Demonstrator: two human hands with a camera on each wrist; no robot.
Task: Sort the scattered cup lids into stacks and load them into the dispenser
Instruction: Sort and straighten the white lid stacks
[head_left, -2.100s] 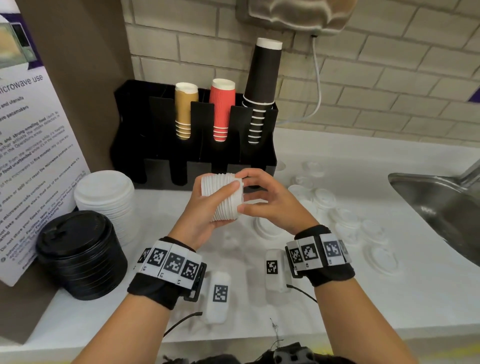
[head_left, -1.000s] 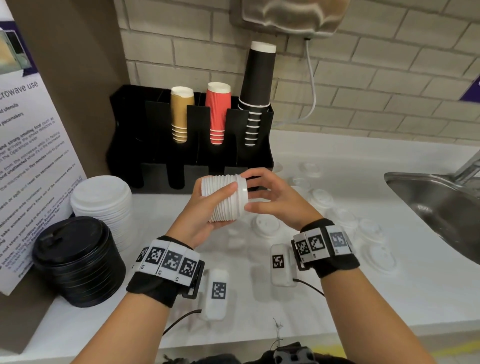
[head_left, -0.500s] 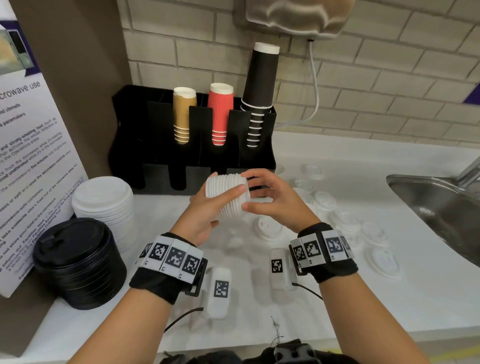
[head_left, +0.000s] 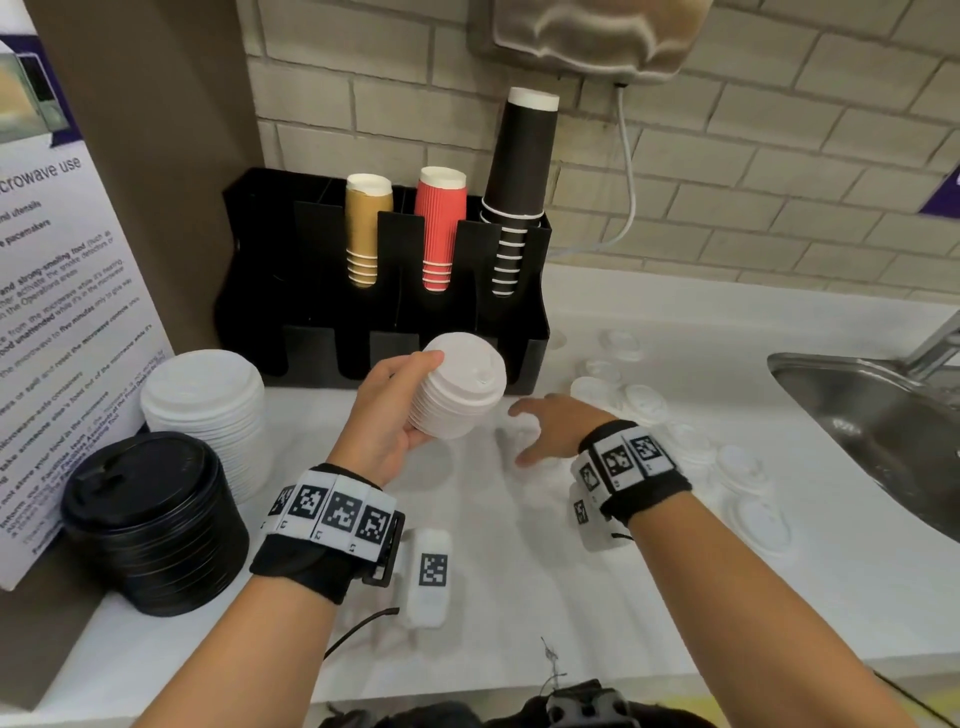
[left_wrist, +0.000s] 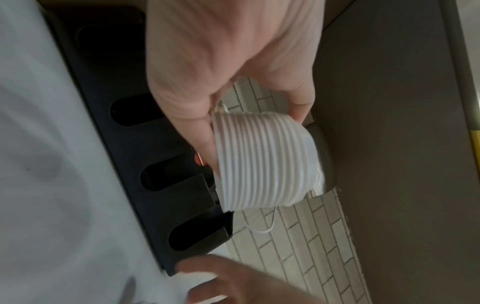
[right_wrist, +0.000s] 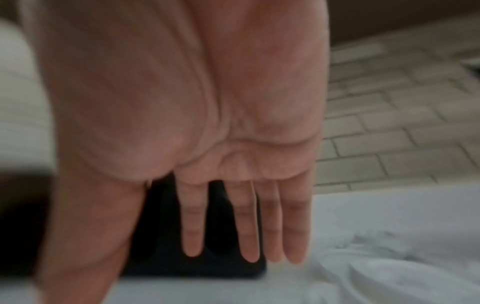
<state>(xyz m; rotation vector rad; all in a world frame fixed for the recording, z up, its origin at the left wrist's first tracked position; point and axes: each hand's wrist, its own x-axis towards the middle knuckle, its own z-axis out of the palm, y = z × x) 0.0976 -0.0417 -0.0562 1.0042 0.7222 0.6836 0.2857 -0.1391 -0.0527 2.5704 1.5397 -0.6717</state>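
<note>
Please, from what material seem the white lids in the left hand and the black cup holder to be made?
The white lid stack looks like thin moulded plastic, matt, with fine ribbed rims nested closely. The black dispenser seems rigid plastic or acrylic: flat, smooth panels with a dull sheen; which one I cannot tell.

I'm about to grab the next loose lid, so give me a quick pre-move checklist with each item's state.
1. Left hand holds the small white lid stack firmly: ok.
2. Stack nested evenly, no lid slipping: ok.
3. Right hand free, fingers straight: ok.
4. Loose lids on the counter near the right hand: ok.
5. Those lids match the held stack's size: cannot tell.
6. Dispenser has a free slot for lids: cannot tell.
</note>
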